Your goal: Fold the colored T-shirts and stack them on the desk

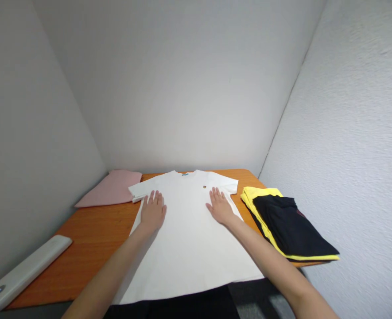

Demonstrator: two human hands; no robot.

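A white short-sleeved T-shirt lies spread on the wooden table, its neckline toward the wall and its hem hanging over the near edge. A small brown mark shows on its chest, and a blue label sits inside the collar. My left hand rests flat on the shirt's left side, just below the sleeve, fingers stretched out. On the opposite side, below the other sleeve, my right hand lies palm down with its fingers extended. Neither hand grips the cloth.
Folded black and yellow garments are stacked at the table's right edge. A pink folded cloth lies at the back left. Near the front left is a long white device with a round button. Walls enclose the back and both sides.
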